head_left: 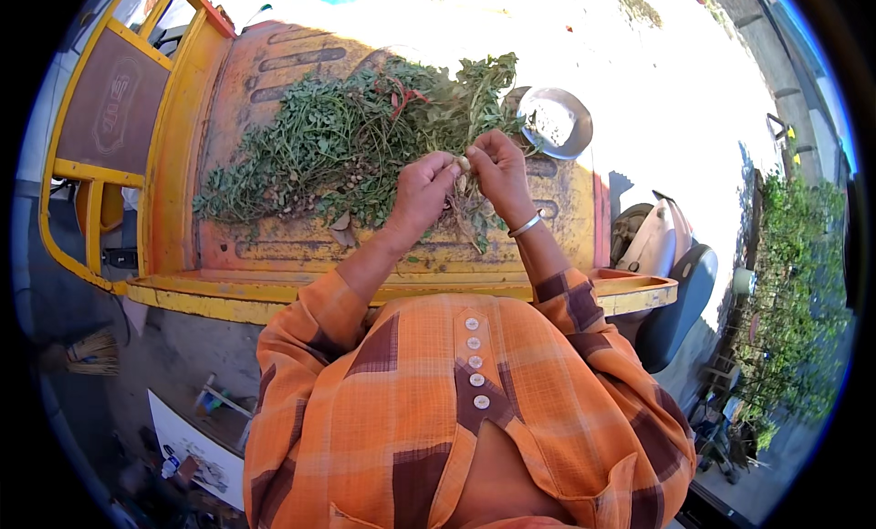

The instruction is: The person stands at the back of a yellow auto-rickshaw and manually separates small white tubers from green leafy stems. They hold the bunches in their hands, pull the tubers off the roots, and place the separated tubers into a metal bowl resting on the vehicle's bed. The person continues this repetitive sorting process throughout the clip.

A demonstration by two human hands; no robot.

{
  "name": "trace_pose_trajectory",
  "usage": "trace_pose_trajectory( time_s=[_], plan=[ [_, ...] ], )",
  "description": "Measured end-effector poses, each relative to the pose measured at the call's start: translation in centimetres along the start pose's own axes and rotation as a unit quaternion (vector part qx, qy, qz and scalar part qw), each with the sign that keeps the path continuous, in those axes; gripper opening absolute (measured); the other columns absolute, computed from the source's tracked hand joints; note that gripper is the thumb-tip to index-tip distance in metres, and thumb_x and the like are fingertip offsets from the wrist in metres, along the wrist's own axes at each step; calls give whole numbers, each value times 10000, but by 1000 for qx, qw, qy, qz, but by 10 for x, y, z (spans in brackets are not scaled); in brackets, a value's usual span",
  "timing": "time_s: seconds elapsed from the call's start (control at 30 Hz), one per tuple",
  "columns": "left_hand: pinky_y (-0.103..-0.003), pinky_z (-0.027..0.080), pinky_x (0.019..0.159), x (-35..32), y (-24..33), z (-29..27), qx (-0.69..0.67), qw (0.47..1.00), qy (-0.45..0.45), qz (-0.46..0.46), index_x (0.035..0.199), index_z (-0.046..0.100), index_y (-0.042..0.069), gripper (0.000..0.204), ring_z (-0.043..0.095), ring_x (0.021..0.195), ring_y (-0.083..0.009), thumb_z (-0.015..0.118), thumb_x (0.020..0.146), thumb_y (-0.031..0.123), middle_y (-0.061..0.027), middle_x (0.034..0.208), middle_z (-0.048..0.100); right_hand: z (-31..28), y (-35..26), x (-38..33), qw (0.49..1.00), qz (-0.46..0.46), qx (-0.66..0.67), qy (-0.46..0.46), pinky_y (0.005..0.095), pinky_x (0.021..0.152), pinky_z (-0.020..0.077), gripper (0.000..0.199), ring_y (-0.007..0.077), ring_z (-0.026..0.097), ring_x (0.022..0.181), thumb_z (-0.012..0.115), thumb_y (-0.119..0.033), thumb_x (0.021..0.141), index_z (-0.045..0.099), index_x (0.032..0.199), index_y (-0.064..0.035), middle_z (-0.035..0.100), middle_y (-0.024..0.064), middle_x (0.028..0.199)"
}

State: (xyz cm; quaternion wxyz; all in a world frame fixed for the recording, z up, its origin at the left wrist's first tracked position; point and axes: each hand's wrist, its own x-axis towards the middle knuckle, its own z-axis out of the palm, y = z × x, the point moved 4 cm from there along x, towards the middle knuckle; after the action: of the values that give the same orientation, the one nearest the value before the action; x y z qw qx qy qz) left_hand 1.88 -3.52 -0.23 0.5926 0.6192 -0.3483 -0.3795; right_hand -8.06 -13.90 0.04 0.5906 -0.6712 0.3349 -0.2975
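My left hand [422, 199] and my right hand [504, 178] meet over the cargo bed, fingertips pinched together. Between them sits a pale peanut pod [464, 164] on an uprooted peanut plant [485, 80]; its leaves point away from me and its thin roots hang toward me. The left fingers close on the pod, and the right fingers grip the plant just beside it. To the left of my hands lies a big heap of peanut plants [319, 132], with small brown pods among the stems. A metal bowl [585, 132] holding pale pods stands beyond my right hand.
The worn yellow metal cargo bed [538, 233] has a raised near rim [228, 292] against my body. A yellow frame with a brown panel [109, 100] rises at the left. A dark seat [680, 301] stands at the right. A straw broom [94, 354] lies lower left.
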Motion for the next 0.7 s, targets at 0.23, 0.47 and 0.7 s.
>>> trace_pose_trajectory(
  time_s=[0.23, 0.47, 0.7],
  plan=[
    [-210, 348, 529, -4, -8, 6, -1, 999, 3, 32, 904, 588, 9, 107, 410, 604, -35, 522, 867, 84, 32, 670, 491, -6, -6, -9, 992, 81, 89, -25, 210, 458, 379, 117, 37, 464, 519, 597, -63, 820, 515, 749, -17, 526, -18, 604],
    [-188, 350, 539, -6, -9, 9, -64, 995, -47, -59, 965, 583, 26, 120, 459, 621, -21, 493, 892, 54, 37, 740, 535, -6, -13, -19, 998, -57, -31, 19, 279, 504, 449, 122, 142, 564, 543, 643, -86, 744, 562, 746, 5, 574, 86, 618],
    [-197, 436, 649, 4, -4, 10, -178, 975, -94, -94, 1021, 525, 12, 181, 552, 775, -66, 524, 845, -28, -23, 930, 586, -6, -29, -12, 980, -170, -102, 17, 330, 547, 447, 156, 238, 563, 598, 662, -116, 688, 546, 738, -26, 553, 100, 651]
  ],
)
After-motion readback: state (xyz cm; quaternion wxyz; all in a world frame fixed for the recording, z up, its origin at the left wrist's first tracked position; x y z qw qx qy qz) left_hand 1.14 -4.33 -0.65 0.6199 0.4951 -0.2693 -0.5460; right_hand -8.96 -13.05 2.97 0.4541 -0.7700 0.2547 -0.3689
